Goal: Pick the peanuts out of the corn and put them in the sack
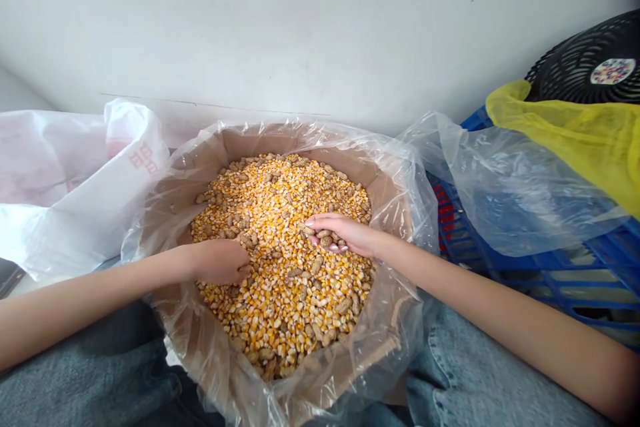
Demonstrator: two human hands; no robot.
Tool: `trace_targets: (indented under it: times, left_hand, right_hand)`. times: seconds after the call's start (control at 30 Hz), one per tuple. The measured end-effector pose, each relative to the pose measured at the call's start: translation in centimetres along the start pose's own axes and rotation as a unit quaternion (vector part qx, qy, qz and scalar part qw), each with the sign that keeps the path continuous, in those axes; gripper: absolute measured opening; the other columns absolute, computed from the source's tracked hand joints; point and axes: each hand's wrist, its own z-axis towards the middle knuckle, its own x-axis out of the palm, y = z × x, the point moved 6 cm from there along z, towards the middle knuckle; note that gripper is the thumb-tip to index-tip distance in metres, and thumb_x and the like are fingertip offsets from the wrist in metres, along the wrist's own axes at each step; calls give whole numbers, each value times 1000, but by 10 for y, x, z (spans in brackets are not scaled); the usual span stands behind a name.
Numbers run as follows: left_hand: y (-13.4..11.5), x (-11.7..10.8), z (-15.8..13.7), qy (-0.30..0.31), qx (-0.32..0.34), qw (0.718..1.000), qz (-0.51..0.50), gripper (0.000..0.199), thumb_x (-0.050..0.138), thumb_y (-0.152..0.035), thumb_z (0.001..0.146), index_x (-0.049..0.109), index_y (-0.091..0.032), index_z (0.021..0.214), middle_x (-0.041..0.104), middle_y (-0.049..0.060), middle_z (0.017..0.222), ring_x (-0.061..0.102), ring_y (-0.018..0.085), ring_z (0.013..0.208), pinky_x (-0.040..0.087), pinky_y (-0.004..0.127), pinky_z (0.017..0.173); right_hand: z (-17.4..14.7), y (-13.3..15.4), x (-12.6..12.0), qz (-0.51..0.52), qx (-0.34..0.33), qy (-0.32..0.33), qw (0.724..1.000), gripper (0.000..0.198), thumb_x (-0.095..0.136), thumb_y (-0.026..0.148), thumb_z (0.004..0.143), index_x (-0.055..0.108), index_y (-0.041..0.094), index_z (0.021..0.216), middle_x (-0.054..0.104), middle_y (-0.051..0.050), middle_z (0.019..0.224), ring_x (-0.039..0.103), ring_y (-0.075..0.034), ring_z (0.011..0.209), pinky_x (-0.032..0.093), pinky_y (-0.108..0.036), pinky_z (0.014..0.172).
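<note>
My right hand (346,232) is cupped palm up around several unshelled peanuts (326,239), just above a heap of yellow corn kernels (290,307). My left hand (224,261) is low over the left side of the heap, back of the hand up. Its fingers curl under, and what they hold, if anything, is hidden. Loose peanuts (241,221) lie just beyond it on the corn. More peanuts are scattered through the kernels, thickest near the front edge. A cardboard box (393,207) lined with clear plastic (200,357) surrounds the heap.
A white plastic sack (105,213) with red print stands to the left. Blue plastic crates (540,287) are at the right, with a clear bag (530,193) and a yellow bag (590,140) draped over them. Behind these is a black fan (580,63). A white wall (280,27) rises behind the box.
</note>
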Motion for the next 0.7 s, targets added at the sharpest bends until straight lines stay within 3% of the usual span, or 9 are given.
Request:
trace_targets:
  times: [0.07,0.13,0.23,0.3,0.37,0.47,0.53,0.6,0.7]
  left_hand:
    - [2,-9,-1,-2,16,996,-88,21,38,-24,72,56,-15,66,58,6,64,50,14,57,37,25,54]
    - [5,-15,-1,10,16,972,-233,17,38,-23,71,53,-16,69,55,2,64,49,12,58,38,23,54]
    - [13,-23,2,1,-5,879,-477,11,37,-21,69,47,-16,68,49,-1,62,48,11,58,41,23,54]
    - [21,-32,5,-63,-13,806,-589,5,38,-17,66,43,-16,64,45,-2,61,47,10,58,43,23,55]
    - [29,-40,5,-122,-12,744,-657,4,41,-12,61,41,-16,63,43,-2,61,45,9,57,43,22,53]
    - [32,-43,4,-125,2,688,-715,5,45,-15,63,41,-16,65,40,-2,61,42,8,54,41,21,49]
    - [31,-40,4,-98,12,683,-724,14,45,-24,69,38,-16,61,36,-3,58,39,8,51,40,21,48]
    - [33,-36,5,-93,15,710,-698,26,41,-35,74,35,-16,57,32,-3,54,35,7,47,38,22,47]
    - [39,-35,7,-144,0,815,-561,27,36,-41,77,43,-17,68,37,-3,56,38,8,49,38,22,50]
  right_hand:
    - [-1,1,0,28,1,11,1000,22,48,36,74,47,15,70,47,3,63,31,0,34,16,-12,27]
    - [-3,5,3,67,-2,40,997,22,45,34,76,47,14,68,45,3,60,30,0,34,16,-12,27]
    - [-5,12,7,112,-13,91,990,26,40,33,79,48,12,67,42,4,54,27,0,33,16,-12,27]
    - [-5,15,9,121,-24,107,987,25,39,32,80,49,12,69,44,3,57,28,0,33,16,-13,27]
    - [-5,16,9,127,-31,112,985,21,42,30,79,49,12,71,48,1,62,32,-1,36,17,-12,27]
    - [-6,15,10,137,-39,117,983,16,44,28,78,49,12,74,51,-1,69,38,-2,41,19,-12,28]
    - [-7,16,10,145,-47,120,981,15,45,27,77,48,13,74,52,-1,69,38,-2,41,20,-12,29]
    - [-8,17,9,154,-57,117,979,12,46,26,77,47,13,75,52,-1,69,37,-2,40,19,-12,29]
    - [-9,19,8,169,-67,100,978,10,48,25,76,45,15,79,54,0,67,37,-3,39,19,-12,28]
